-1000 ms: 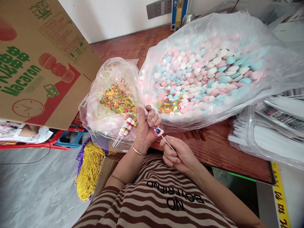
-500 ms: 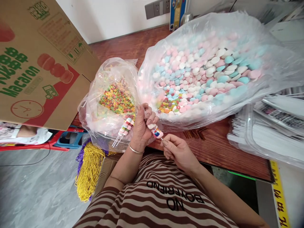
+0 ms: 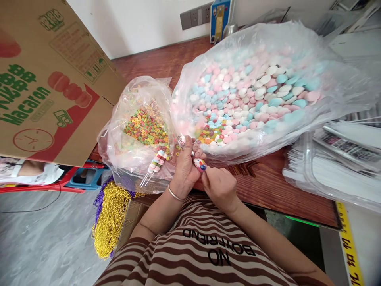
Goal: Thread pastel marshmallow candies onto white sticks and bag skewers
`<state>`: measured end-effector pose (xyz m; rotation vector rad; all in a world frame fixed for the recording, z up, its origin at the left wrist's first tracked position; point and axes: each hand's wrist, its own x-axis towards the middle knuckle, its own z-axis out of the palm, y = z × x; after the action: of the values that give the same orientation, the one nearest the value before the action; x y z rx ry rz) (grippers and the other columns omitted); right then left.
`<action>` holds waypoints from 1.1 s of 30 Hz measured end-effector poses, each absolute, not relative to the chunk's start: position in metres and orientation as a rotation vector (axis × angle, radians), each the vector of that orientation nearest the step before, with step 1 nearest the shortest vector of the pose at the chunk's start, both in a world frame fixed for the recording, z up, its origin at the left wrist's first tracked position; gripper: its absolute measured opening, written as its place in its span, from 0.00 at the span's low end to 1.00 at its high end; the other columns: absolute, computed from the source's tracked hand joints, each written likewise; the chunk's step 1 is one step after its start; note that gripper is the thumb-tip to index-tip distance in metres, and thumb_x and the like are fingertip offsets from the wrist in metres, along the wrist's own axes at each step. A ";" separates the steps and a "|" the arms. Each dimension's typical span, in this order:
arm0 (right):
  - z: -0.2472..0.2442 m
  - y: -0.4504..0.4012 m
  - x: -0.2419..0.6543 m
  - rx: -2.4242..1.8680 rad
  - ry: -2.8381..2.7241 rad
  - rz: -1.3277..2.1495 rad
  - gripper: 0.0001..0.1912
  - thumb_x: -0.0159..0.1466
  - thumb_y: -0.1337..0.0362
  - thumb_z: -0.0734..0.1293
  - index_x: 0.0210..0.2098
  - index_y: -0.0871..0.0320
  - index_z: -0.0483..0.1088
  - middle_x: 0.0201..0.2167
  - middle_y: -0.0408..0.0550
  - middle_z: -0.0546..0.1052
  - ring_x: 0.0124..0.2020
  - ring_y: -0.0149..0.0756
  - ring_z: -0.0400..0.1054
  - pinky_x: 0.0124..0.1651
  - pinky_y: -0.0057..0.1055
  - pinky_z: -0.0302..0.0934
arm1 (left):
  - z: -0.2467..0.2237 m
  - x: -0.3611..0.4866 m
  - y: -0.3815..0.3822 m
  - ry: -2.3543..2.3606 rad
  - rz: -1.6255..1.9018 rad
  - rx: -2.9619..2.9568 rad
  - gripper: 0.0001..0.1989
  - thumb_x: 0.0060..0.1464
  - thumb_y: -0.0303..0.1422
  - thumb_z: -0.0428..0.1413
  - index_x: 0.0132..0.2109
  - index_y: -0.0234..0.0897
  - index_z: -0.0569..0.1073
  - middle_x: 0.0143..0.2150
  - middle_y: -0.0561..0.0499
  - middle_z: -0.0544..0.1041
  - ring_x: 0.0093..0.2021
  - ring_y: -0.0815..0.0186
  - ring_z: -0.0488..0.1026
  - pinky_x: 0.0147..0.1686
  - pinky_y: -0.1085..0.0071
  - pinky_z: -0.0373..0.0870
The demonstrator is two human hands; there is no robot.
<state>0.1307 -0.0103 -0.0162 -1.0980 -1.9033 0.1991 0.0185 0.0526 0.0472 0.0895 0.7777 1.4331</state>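
Left hand (image 3: 187,165), loosely curled, and right hand (image 3: 219,184), fingers bunched tight, meet at the near edge of the reddish-brown table (image 3: 285,194). Beyond them sprawls a large clear bag (image 3: 262,35) of pastel discs (image 3: 253,93), a smaller bag (image 3: 110,137) of coloured rings (image 3: 145,125) beside it. 2 threaded sticks (image 3: 157,161) rest on its near side. Both hands grip a small colourful piece (image 3: 199,163) between them

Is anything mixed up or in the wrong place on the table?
Maybe: a patch of small colourful rings lies among the pastel discs in the big bag. Most such rings are in the smaller bag.
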 end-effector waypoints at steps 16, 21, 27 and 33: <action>-0.010 -0.003 0.131 -1.058 -1.265 1.295 0.17 0.71 0.51 0.62 0.30 0.55 0.65 0.22 0.37 0.62 0.24 0.30 0.55 0.28 0.27 0.53 | 0.029 0.038 0.019 0.900 1.336 0.579 0.23 0.52 0.48 0.67 0.48 0.36 0.79 0.31 0.52 0.80 0.39 0.65 0.79 0.45 0.69 0.74; -0.013 -0.004 0.137 -1.093 -1.314 1.189 0.17 0.72 0.51 0.62 0.31 0.55 0.66 0.22 0.37 0.62 0.24 0.30 0.55 0.28 0.27 0.53 | 0.027 0.029 0.011 0.981 1.238 0.624 0.20 0.52 0.47 0.67 0.44 0.35 0.82 0.37 0.45 0.84 0.46 0.58 0.80 0.52 0.63 0.73; -0.021 -0.010 0.132 -1.132 -1.344 1.105 0.14 0.73 0.54 0.61 0.35 0.55 0.67 0.23 0.39 0.70 0.24 0.31 0.63 0.29 0.27 0.60 | 0.009 0.025 0.005 1.065 1.241 0.727 0.15 0.55 0.44 0.66 0.40 0.36 0.84 0.41 0.44 0.84 0.48 0.58 0.80 0.51 0.65 0.73; -0.034 -0.009 0.136 -1.236 -1.745 0.221 0.23 0.74 0.66 0.59 0.67 0.64 0.59 0.36 0.56 0.82 0.27 0.39 0.73 0.33 0.34 0.67 | 0.000 0.026 -0.005 1.147 1.179 0.772 0.15 0.56 0.45 0.65 0.42 0.39 0.84 0.36 0.48 0.84 0.44 0.58 0.79 0.47 0.65 0.74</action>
<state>0.1357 -0.0089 -0.0340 -1.2362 -1.7450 0.2206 0.0263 -0.0054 0.0002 0.7723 1.1469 1.1788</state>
